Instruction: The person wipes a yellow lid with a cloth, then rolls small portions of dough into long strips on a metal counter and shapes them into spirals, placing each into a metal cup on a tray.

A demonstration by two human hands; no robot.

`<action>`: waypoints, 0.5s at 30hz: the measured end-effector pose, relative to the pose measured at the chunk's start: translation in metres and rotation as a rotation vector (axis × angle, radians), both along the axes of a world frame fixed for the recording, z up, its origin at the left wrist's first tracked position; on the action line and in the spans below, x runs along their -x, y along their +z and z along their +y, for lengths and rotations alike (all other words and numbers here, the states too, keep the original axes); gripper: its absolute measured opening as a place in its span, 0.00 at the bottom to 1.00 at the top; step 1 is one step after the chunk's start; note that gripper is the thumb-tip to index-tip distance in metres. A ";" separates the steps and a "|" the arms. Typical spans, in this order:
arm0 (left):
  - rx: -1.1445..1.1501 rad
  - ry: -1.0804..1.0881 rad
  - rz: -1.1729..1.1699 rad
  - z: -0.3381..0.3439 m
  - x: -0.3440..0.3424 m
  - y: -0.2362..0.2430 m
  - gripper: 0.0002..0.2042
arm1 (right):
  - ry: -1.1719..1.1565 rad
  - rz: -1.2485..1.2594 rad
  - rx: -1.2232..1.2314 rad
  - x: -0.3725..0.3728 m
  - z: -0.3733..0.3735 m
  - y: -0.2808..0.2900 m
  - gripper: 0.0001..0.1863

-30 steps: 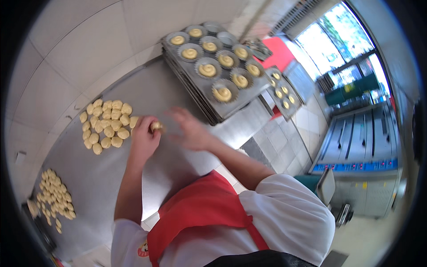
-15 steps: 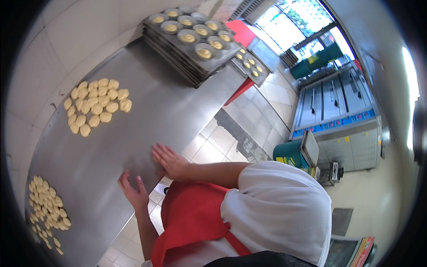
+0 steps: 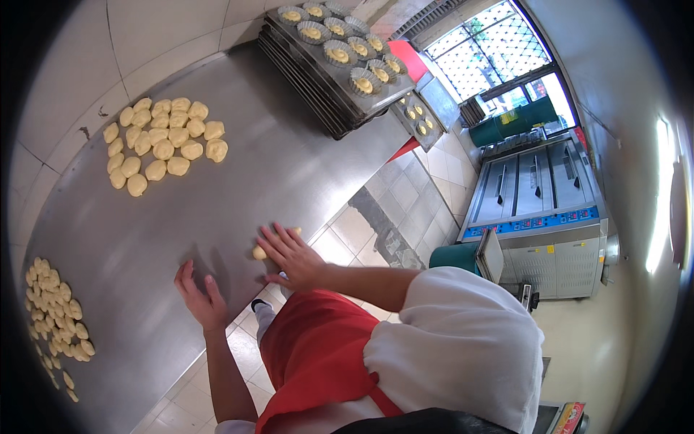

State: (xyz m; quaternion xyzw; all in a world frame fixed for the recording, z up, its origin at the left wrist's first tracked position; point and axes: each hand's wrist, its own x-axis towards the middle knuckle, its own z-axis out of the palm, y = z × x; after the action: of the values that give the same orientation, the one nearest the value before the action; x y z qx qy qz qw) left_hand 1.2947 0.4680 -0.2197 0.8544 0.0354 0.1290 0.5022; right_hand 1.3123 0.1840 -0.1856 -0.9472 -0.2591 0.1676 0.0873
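Some smooth, pale-yellow dough (image 3: 259, 252) is lying under my bare right hand (image 3: 289, 254), on the broad grey metal table (image 3: 181, 224) by its near edge. I am not clenching it; my fingers are lying flat across it, and it is showing past them on the left and the right. What they are covering is hidden, so I cannot tell whether it is one roll or two pieces. To the left, my bare left hand (image 3: 202, 300) is hanging loose, fingers parted, grasping nothing. Well apart, on the far left, plump round pale-yellow dough balls (image 3: 163, 149) are sitting in a loose cluster; at the near left, smaller oval pale-yellow dough lumps (image 3: 61, 311) are lying heaped together. On the far right of the table, a stack of dark metal trays (image 3: 307, 79) is bearing fluted silver cups (image 3: 353, 73), most of them holding yellow dough. I am wearing a bright red cloth apron (image 3: 318, 354) over a white shirt (image 3: 455, 340).
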 end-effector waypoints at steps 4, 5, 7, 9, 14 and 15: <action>-0.031 -0.010 -0.026 0.003 -0.001 -0.003 0.24 | -0.173 -0.311 -0.070 -0.167 0.043 -0.010 0.55; -0.011 -0.002 -0.027 0.000 -0.005 -0.010 0.25 | -0.243 -0.387 -0.114 -0.210 0.048 -0.003 0.56; 0.015 0.053 -0.013 -0.005 -0.007 -0.006 0.28 | -0.273 -0.410 -0.163 -0.223 0.051 -0.016 0.57; -0.032 -0.115 -0.070 -0.036 -0.017 0.009 0.29 | -0.241 -0.390 -0.148 -0.195 0.048 -0.025 0.57; -0.040 -0.630 0.018 -0.165 -0.032 0.040 0.35 | 0.009 -0.256 -0.004 -0.024 0.009 -0.055 0.46; -0.057 -0.577 0.124 -0.180 -0.031 0.028 0.36 | 0.021 -0.191 -0.046 -0.003 -0.005 -0.044 0.46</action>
State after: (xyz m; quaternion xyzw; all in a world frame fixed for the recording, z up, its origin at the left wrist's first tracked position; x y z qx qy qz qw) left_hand 1.3257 0.2875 -0.1915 0.8492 -0.1818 -0.0706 0.4908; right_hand 1.3152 0.1791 -0.2299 -0.9539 -0.2799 0.0713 0.0820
